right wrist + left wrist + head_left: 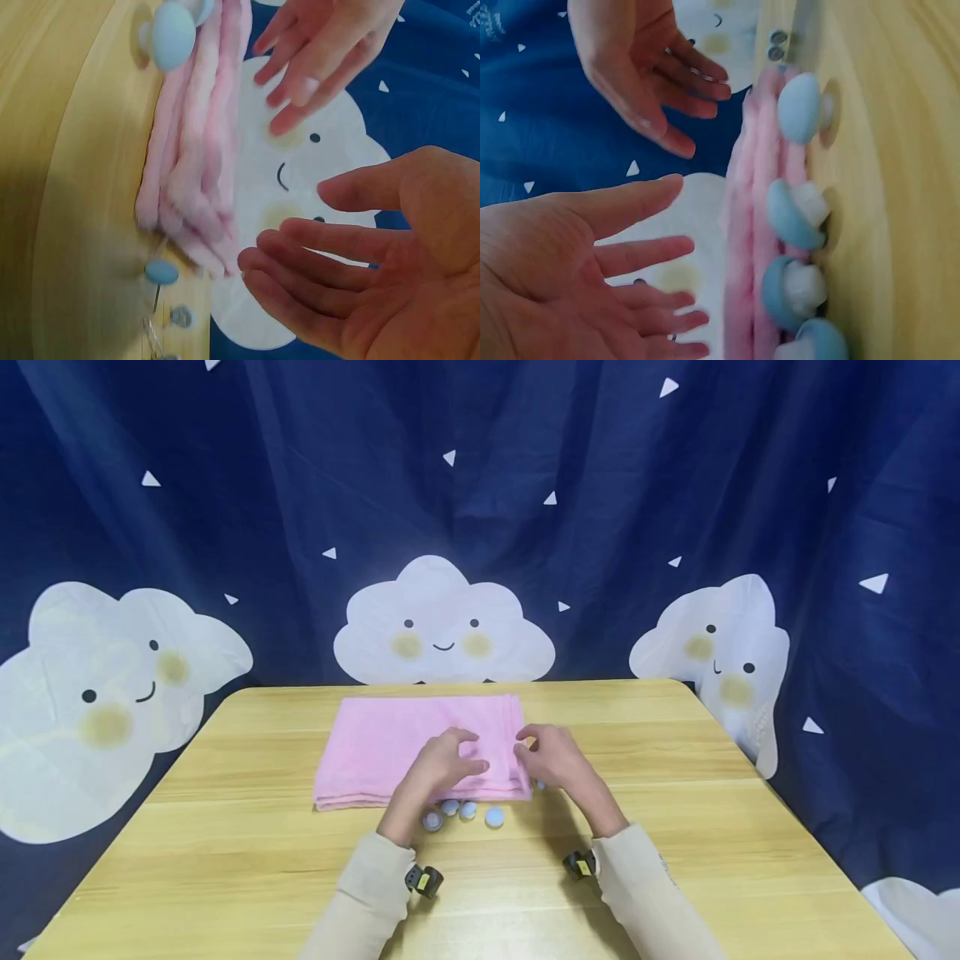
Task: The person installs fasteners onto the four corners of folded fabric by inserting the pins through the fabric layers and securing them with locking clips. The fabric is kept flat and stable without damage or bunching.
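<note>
A folded pink cloth [405, 735], soft and thick-looking, lies on the table. My left hand [441, 767] is over its right half, thumb and fingers spread apart with nothing between them. At the cloth's right edge is my right hand [553, 755], fingers loosely bent and also holding nothing; its palm side shows in the right wrist view. Several mushroom-shaped pieces [799, 109] with pale blue caps and white stems stand or lie along the cloth's near edge. Past its right corner, a blue cap [161, 271] with a thin metal pin lies on the wood.
More small parts, a round grey-blue piece [181, 316] and thin metal pins [152, 337], lie on the table right of the cloth. The wooden table [247, 860] ends at a dark blue curtain [480, 427] printed with clouds. Each wrist wears a small black camera [425, 882].
</note>
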A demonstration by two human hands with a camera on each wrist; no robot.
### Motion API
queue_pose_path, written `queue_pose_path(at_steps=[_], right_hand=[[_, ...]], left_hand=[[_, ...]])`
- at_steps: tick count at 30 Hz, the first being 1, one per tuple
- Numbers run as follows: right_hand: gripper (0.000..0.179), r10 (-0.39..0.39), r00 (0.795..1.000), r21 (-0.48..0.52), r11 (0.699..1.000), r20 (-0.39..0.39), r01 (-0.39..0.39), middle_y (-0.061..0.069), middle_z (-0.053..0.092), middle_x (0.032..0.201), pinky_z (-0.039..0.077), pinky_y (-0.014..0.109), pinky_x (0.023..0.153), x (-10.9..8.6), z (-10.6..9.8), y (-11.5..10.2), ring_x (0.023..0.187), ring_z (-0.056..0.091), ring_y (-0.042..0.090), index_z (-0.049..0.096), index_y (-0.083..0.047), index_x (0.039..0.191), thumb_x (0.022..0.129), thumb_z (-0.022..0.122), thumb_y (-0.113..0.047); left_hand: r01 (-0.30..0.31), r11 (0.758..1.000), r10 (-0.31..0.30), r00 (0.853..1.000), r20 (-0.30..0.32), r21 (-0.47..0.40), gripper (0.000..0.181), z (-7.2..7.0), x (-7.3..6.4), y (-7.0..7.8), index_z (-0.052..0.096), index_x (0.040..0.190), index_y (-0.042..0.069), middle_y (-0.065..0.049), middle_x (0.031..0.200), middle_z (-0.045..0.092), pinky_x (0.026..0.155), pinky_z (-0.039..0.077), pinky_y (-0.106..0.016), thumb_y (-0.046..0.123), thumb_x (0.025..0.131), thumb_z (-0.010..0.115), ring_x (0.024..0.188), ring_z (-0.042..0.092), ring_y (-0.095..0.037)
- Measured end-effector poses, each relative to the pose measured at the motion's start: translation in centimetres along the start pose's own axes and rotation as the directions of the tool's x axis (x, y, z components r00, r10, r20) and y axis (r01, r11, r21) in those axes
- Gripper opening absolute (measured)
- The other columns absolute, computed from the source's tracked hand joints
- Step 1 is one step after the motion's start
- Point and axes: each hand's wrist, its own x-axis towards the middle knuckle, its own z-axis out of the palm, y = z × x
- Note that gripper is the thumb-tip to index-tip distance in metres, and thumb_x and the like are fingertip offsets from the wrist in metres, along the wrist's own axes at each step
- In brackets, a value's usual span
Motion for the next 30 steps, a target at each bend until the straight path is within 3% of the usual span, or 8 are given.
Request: queue_pose_path(at_steps=[3,6,13,17,22,30], right_hand=[[0.029,0.0,0.997,0.036,0.999,0.071,-0.002,0.013,0.074,0.093,0.055,0.033,0.069,0.0,0.1,0.0,0.081,0.067,0.02,0.071,-0.004,0.119,0.096,0.064,-0.02],[0.029,-0.002,0.991,0.043,0.999,0.133,-0.004,0.012,0.074,0.094,0.054,0.033,0.071,-0.1,0.2,-0.1,0.081,0.066,0.019,0.071,-0.003,0.12,0.096,0.064,-0.018],[0.028,0.022,0.967,-0.03,0.999,0.254,-0.015,0.015,0.073,0.103,0.052,0.035,0.076,-0.2,0.8,-0.2,0.086,0.063,0.022,0.071,-0.005,0.12,0.093,0.068,-0.013],[0.034,0.021,0.964,-0.064,0.998,0.265,-0.004,0.016,0.072,0.109,0.052,0.036,0.08,-0.2,1.0,-0.2,0.092,0.061,0.025,0.072,-0.006,0.119,0.085,0.076,-0.008],[0.043,0.038,0.962,-0.08,0.997,0.272,-0.017,0.01,0.071,0.097,0.051,0.034,0.077,-0.2,1.2,-0.2,0.088,0.06,0.024,0.072,-0.007,0.119,0.077,0.081,-0.008],[0.035,0.032,0.968,-0.053,0.998,0.248,-0.019,0.015,0.072,0.11,0.052,0.038,0.084,-0.2,1.3,-0.2,0.096,0.062,0.025,0.072,-0.007,0.118,0.084,0.079,-0.013]], left_hand=[[-0.033,0.999,0.033,0.999,-0.01,0.008,0.044,0.7,0.1,0.3,0.07,0.12,0.002,-0.021,0.124,0.07,0.102,0.05,-0.051,0.017,0.081,0.083,0.118,0.064,-0.04],[-0.051,0.997,0.051,0.999,-0.013,0.063,0.034,1.3,0.3,0.5,0.074,0.11,0.002,-0.017,0.107,0.075,0.091,0.055,-0.047,0.012,0.079,0.084,0.101,0.069,-0.035],[-0.013,0.99,0.015,1.0,-0.016,0.138,0.029,2.3,0.3,0.5,0.075,0.1,0.005,-0.011,0.097,0.076,0.084,0.056,-0.043,0.01,0.074,0.088,0.091,0.069,-0.029],[0.002,0.986,-0.003,1.0,0.006,0.164,0.031,2.4,0.2,0.6,0.076,0.098,0.007,-0.011,0.099,0.074,0.087,0.055,-0.044,0.008,0.07,0.09,0.094,0.067,-0.031],[-0.008,0.984,0.005,1.0,0.017,0.178,0.022,2.5,0.2,0.4,0.079,0.093,0.01,-0.011,0.102,0.076,0.088,0.054,-0.044,0.005,0.072,0.086,0.095,0.067,-0.031],[-0.051,0.99,0.057,0.997,-0.047,0.129,0.003,2.6,0.5,0.1,0.079,0.086,0.009,-0.006,0.082,0.074,0.073,0.053,-0.036,0.009,0.084,0.077,0.075,0.063,-0.021]])
